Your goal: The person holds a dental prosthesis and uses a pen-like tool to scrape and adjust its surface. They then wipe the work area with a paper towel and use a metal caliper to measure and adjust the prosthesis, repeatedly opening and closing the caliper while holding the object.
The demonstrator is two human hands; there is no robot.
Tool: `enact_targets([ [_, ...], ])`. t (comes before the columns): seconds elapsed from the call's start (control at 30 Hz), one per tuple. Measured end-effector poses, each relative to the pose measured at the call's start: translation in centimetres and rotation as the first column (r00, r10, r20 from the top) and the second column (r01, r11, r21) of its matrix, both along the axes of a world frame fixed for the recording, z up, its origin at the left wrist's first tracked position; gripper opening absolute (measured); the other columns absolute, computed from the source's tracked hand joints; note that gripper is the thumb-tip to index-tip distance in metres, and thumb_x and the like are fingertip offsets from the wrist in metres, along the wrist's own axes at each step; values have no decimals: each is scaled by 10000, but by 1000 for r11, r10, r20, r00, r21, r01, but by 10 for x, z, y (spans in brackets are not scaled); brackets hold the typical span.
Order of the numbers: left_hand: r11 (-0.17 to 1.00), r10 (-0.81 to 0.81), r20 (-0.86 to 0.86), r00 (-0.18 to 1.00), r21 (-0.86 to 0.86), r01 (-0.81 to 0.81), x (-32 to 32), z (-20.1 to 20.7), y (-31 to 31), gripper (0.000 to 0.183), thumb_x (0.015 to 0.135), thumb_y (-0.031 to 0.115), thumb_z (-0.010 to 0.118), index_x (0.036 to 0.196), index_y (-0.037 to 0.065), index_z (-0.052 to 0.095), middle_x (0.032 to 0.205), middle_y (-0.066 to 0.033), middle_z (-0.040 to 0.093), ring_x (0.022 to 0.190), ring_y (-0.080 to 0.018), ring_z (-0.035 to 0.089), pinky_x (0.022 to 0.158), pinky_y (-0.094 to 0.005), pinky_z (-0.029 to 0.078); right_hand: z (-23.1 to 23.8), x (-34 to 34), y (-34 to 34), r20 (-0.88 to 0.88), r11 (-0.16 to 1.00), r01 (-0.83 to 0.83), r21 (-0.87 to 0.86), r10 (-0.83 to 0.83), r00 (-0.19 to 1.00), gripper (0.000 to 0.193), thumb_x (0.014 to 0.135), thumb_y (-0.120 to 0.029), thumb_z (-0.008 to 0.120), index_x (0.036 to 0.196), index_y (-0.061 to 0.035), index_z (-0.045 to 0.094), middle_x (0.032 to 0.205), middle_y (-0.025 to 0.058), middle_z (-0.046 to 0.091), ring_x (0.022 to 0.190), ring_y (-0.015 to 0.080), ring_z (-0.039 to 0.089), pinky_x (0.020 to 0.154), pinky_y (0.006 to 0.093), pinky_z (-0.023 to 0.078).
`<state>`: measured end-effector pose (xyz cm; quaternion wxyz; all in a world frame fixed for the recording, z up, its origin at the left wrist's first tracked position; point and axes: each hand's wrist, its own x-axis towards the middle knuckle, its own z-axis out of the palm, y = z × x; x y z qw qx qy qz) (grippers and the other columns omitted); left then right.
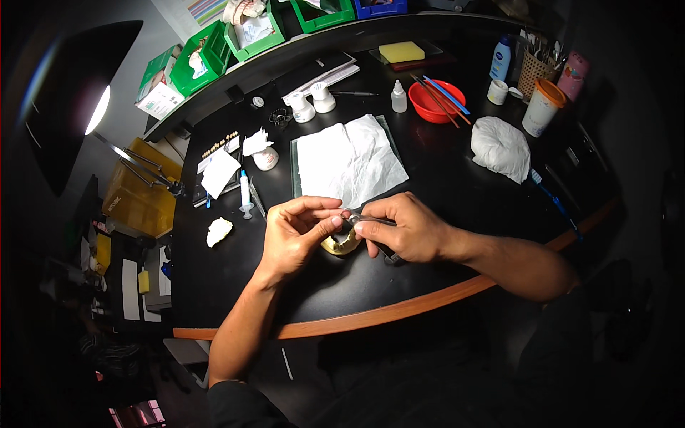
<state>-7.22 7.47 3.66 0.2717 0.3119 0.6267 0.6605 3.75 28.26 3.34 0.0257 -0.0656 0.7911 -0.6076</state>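
Observation:
My right hand [412, 232] is wrapped round a pair of metal pliers [387, 251], whose jaws point left towards my other fingers. With thumb and fingertips pinched, my left hand [287, 239] meets the plier tips on something too small to make out. Just under my fingertips lies a yellowish horseshoe-shaped dental cast [340, 247], partly hidden by both hands. Beyond my hands a crumpled white tissue sheet [349, 160] covers most of a glass slab [295, 167].
Left lie a syringe [245, 194], a pale lump [219, 231] and a small jar [265, 158]. At the back right are a red bowl [428, 107] with brushes across it, a dropper bottle [399, 98], a white tissue bundle [501, 148], a cup [540, 110] and a toothbrush [551, 196].

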Motion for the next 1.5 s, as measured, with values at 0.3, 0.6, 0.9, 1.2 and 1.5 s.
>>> enact_targets([
  [0.3,999,3,42,999,50,-5,-1,-4,-2,286,892,-28,764,1165,-79,692,1036,-184,761,1005,-205,736,914,-313,584,3,-3,3,138,986,-78,-145,99,986,278,1041,-217,560,958,0,714,714,43,704,626,33,482,595,235,392],
  [0.6,998,48,-61,997,44,-46,2,-6,-3,229,876,-54,772,1094,-62,704,1005,-156,766,958,-184,737,895,-299,584,-2,1,-3,-217,990,63,127,-34,976,259,987,-157,623,783,-9,682,682,59,688,609,100,606,582,287,472],
  [0.9,975,75,-44,996,215,-63,5,-10,-4,198,876,-78,759,1061,-32,704,991,-162,763,946,-194,742,878,-310,596,-6,0,-6,-598,954,212,212,-45,800,196,921,-154,679,791,-7,669,653,146,623,585,266,583,559,406,435],
  [1.2,978,50,-18,999,202,-46,3,-11,-6,216,877,-73,760,1082,-34,701,1007,-168,763,960,-204,742,899,-320,594,-4,2,-5,-575,948,192,254,-12,818,146,925,-106,685,832,7,696,668,112,626,605,228,565,560,360,429],
  [1.5,985,14,-20,1000,170,-11,5,-6,-1,308,901,-38,749,1197,-53,666,1132,-179,736,1017,-193,717,943,-326,575,-1,-4,6,35,973,-54,-224,63,997,375,1055,-238,491,872,23,688,724,71,712,678,73,566,659,250,450],
])
